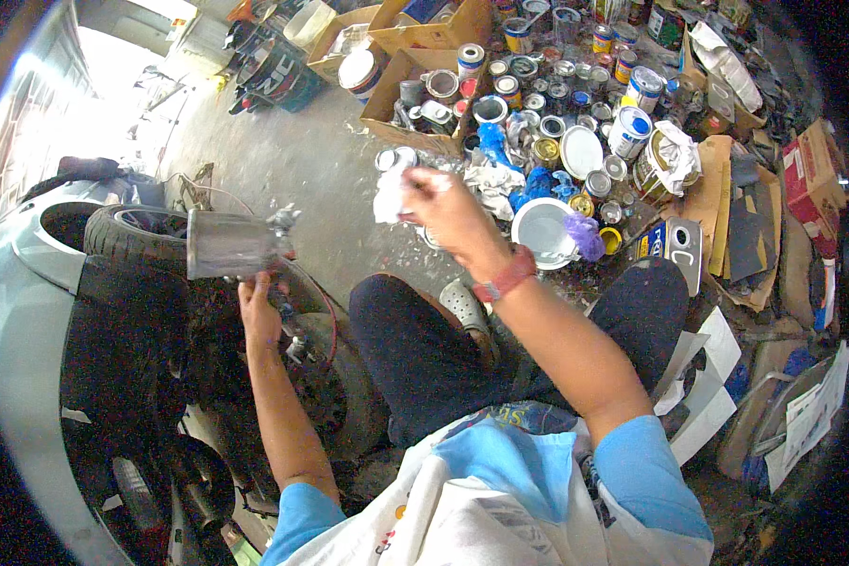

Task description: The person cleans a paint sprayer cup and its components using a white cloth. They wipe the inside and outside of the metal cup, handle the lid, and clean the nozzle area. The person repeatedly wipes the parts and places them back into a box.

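Observation:
My left hand (258,307) is wrapped round a spray gun whose grey metal cup (224,243) lies on its side, pointing left. The gun's fittings sit at the cup's right end, and a thin red hose (330,321) hangs below. My right hand (448,212) is raised in front of me, closed on a crumpled white cloth (389,202), slightly smeared by motion. The cloth is apart from the spray gun. Just behind it, a small tin (396,158) stands on the floor.
Many paint tins (630,130) crowd the far right, round a white bucket (543,232) with a purple cloth (585,236) on its rim. Cardboard boxes (410,80) stand beyond. To my left are a tyre (127,236) and a pale car panel (19,311).

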The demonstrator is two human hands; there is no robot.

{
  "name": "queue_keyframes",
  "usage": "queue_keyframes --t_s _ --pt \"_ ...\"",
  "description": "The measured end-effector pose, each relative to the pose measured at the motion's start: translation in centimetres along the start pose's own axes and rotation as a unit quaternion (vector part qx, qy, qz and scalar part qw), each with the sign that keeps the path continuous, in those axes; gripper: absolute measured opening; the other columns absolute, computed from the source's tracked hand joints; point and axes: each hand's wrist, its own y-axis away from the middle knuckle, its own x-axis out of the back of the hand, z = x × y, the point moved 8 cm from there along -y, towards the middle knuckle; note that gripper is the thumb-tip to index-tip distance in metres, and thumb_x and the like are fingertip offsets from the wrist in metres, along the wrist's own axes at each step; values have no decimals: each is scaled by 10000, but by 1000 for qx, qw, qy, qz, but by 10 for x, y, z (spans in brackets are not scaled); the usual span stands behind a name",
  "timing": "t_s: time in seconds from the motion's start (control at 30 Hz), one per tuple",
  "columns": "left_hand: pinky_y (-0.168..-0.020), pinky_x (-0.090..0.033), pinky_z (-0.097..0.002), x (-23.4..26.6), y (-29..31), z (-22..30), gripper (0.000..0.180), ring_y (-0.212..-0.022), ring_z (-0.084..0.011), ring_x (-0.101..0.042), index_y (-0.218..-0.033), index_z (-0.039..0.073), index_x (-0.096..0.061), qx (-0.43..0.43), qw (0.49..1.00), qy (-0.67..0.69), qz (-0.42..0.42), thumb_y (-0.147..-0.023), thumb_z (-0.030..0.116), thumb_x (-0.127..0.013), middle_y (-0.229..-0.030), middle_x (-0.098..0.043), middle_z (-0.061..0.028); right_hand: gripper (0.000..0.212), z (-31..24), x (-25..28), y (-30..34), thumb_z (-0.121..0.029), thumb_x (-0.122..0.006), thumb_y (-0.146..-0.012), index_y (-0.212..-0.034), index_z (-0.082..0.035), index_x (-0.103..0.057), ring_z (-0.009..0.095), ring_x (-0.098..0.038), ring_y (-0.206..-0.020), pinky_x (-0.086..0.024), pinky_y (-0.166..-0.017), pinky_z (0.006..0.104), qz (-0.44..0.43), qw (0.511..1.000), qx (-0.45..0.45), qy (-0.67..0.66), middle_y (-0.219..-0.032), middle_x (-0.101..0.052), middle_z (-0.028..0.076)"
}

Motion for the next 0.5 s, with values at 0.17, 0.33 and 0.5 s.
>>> queue_keyframes --t_s 0.17,0.33,0.5 --pt "-836 -507 -339 -51 27 10 106 -884 -163 -630 -1108 18 -656 -49 993 -54 -98 -1042 100 -650 -1010 -686 -45 369 -19 -57 -2 -219 -679 -1070 -1327 44 -714 130 -728 -974 -606 -885 283 -121 979 25 162 -1117 -788 103" --pt "-820 -517 -346 -66 30 10 114 -898 -175 -648 -1061 -16 -674 -61 980 -164 -91 -976 58 -676 -1022 -705 -69 344 -19 -43 -6 -269 -758 -998 -1238 -24 -788 158 -758 -722 -599 -674 340 -70 993 -45 80 -912 -816 155" --pt "-773 -528 -328 -80 26 -1 138 -856 -152 -657 -1061 -34 -691 -65 985 -112 -117 -954 52 -673 -947 -712 -57 263 0 -26 -24 -225 -757 -1010 -1008 36 -785 176 -743 -714 -648 -603 332 -49 992 -113 -32 -900 -784 84"
